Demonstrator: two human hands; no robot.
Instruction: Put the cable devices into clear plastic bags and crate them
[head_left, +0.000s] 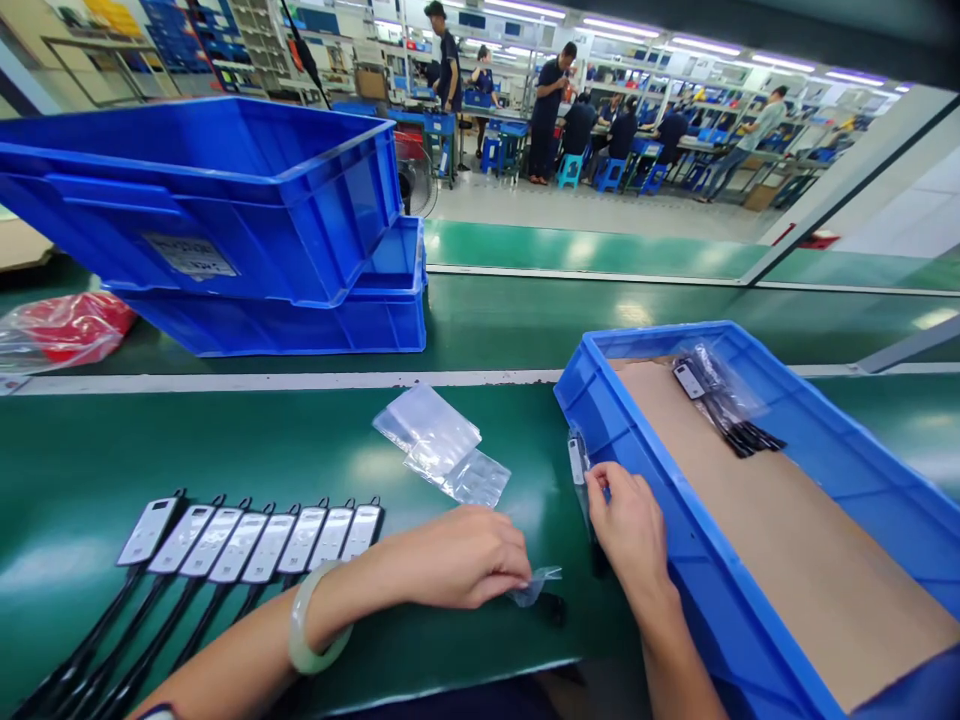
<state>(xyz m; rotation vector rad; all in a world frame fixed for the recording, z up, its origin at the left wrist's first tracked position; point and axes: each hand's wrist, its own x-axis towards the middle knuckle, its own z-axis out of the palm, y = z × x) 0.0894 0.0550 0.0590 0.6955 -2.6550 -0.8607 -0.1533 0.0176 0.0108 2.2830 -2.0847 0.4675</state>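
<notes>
My left hand (480, 560), with a pale bangle at its wrist, pinches a small clear plastic bag (531, 588). A black tip (553, 608) lies beside that bag; whether it is inside, I cannot tell. My right hand (628, 515) has thumb and finger closed at the edge of a bagged black piece with a white label card (576, 462), alongside the blue tray's wall. Its lower part is hidden in shadow. Left of my forearm, several thin black cable-like pieces with white label cards (238, 545) lie in a row. Flat clear bags (435, 430) lie beyond my left hand.
The low blue tray (637, 430), lined with cardboard (787, 530), holds bagged black pieces (724, 395). Stacked blue bins (247, 230) stand back left, near a red item in plastic (71, 325). Several people work at benches beyond the green table (315, 430).
</notes>
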